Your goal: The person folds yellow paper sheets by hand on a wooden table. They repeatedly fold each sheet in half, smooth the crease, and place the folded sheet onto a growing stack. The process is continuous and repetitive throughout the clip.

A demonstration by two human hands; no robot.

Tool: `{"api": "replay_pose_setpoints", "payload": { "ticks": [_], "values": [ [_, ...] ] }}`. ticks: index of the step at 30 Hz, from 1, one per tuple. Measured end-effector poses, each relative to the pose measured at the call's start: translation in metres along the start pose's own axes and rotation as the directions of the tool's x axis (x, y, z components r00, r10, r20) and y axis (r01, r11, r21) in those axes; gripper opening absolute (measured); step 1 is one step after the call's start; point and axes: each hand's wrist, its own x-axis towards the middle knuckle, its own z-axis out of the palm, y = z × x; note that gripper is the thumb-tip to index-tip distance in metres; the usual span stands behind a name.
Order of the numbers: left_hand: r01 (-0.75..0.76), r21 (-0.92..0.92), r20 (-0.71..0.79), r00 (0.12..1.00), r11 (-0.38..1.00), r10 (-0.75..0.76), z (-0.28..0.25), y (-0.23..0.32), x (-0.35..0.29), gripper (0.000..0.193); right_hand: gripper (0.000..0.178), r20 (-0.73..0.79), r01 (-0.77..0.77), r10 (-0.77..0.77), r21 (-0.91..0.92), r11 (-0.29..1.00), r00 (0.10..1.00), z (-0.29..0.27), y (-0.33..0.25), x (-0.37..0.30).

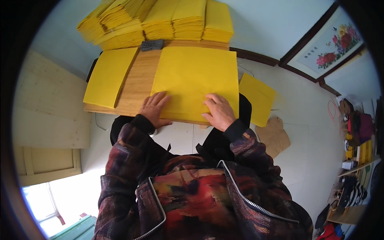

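A large sheet of yellow paper (196, 76) lies flat on the wooden table (138, 78), reaching its near edge. My left hand (154, 108) rests on the sheet's near left corner, fingers spread and thumb at the table edge. Toward the near right side, my right hand (218, 110) lies on the same sheet with its fingers apart and slightly bent. Neither hand grips anything. To the left is a stack of folded yellow paper (108, 76). A small dark grey cloth (152, 45) sits beyond the bare strip of tabletop.
Several thick bundles of folded yellow paper (188, 20) line the table's far side. Another yellow sheet (258, 100) is at the right, beside the table. Brown paper (274, 136) lies on the floor. Cluttered shelves (356, 172) stand far right; a pale wooden cabinet (52, 104) is left.
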Motion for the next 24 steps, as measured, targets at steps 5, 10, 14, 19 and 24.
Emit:
{"api": "replay_pose_setpoints", "payload": {
  "ticks": [5, 10, 14, 19, 24],
  "values": [
    [-0.033, 0.053, 0.022, 0.999, 0.998, 0.032, 0.0, -0.007, -0.002, 0.103, 0.043, 0.032, -0.013, 0.014, -0.011, 1.0, 0.999, -0.003, -0.004, 0.0],
    [-0.03, 0.087, -0.041, 0.999, 0.996, 0.033, 0.009, -0.01, -0.005, 0.095, 0.048, 0.081, 0.003, 0.001, -0.051, 0.999, 0.997, -0.01, -0.016, -0.003],
    [-0.021, 0.055, -0.07, 0.997, 0.998, 0.025, 0.016, -0.014, -0.012, 0.079, 0.048, 0.095, -0.002, 0.003, -0.005, 1.0, 0.996, -0.014, -0.014, -0.006],
    [-0.08, -0.007, -0.128, 0.989, 0.997, 0.078, 0.015, -0.021, -0.018, 0.069, 0.039, 0.055, 0.011, -0.021, 0.171, 0.985, 0.998, -0.022, -0.009, -0.017],
    [-0.131, -0.136, -0.157, 0.982, 0.982, 0.109, 0.007, -0.026, -0.022, 0.062, 0.03, -0.17, -0.069, 0.067, -0.002, 0.998, 0.983, -0.05, 0.03, -0.031]
  ]
}}
